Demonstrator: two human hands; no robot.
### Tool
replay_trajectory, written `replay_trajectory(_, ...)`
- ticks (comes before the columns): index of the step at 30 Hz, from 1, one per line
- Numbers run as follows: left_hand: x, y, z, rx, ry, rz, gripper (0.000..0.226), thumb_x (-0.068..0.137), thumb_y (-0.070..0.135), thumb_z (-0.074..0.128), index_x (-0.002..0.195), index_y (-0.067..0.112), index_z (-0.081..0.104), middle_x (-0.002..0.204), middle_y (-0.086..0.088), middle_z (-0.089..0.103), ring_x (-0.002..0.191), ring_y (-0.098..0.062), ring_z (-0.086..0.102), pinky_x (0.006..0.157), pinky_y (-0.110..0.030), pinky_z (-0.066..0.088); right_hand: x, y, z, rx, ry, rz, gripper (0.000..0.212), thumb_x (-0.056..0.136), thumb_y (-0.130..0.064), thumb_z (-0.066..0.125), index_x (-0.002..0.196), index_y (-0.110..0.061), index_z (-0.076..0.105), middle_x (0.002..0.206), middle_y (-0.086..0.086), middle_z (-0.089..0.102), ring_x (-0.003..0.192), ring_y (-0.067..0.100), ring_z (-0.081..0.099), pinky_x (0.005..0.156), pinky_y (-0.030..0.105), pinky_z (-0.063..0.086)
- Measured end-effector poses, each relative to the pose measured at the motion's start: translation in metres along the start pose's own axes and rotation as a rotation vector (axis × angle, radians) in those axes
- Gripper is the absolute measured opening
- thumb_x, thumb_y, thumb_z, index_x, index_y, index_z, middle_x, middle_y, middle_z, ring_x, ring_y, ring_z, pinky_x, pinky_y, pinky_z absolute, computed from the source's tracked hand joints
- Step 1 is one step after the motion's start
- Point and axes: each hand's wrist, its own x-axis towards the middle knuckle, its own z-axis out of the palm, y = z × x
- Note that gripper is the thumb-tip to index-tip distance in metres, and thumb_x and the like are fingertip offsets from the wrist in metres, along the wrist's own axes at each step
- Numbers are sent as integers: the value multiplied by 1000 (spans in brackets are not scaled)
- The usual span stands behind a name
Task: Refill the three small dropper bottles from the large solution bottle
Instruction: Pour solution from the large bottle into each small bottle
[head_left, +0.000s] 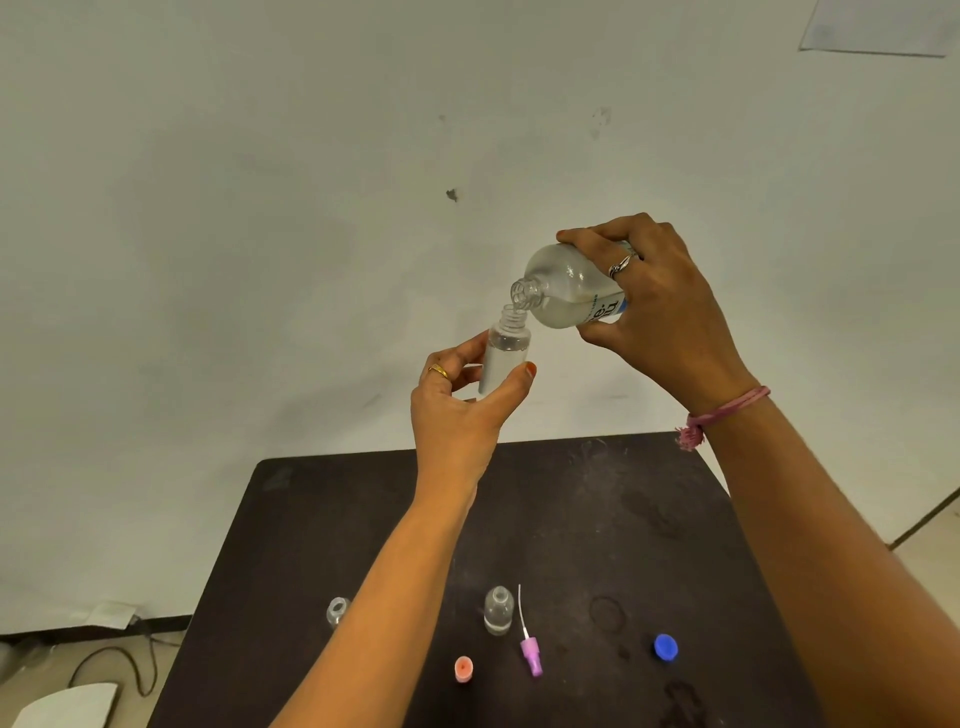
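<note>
Against a pale wall (260, 208) stands a scuffed dark table (597, 499).

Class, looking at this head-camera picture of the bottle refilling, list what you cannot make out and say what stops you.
- Large solution bottle, head view: the label is mostly covered by the right hand, so it cannot be read.
- Small bottle at the left: the left forearm hides part of it.
- Held dropper bottle: the left hand covers its base.
- Table: near edge cut off by the frame.

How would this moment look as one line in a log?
step: pouring | right hand: tilted large bottle | left hand: small bottle | table: two small bottles, caps
</note>
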Motion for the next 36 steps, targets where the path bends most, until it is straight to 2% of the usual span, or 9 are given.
replay_trajectory(8, -1, 0, 1, 4, -1, 0, 40, 74, 26, 80, 107, 34, 61, 113, 6, 63, 100, -6, 60, 64, -4, 47, -1, 1, 1, -3, -1, 3, 72, 64, -12, 83, 130, -17, 54, 117, 12, 56, 103, 29, 50, 79, 36, 49)
replay_trajectory(13, -1, 0, 0, -11, -4, 6, 37, 73, 25, 80, 100, 40, 59, 112, 5, 63, 98, -5, 60, 62, -4, 46, -1, 2, 2, -3, -4, 6, 72, 64, -13, 83, 130, -17, 54, 117, 12, 56, 104, 29, 50, 78, 36, 49)
replay_trajectory(36, 0, -1, 0, -16, 3, -1, 38, 73, 26, 81, 104, 36, 61, 112, 5, 63, 99, -5, 60, 62, -4, 46, -1, 2, 1, -2, -6, 5, 72, 64, -13, 83, 130, -16, 55, 117, 13, 56, 103, 29, 50, 80, 34, 47)
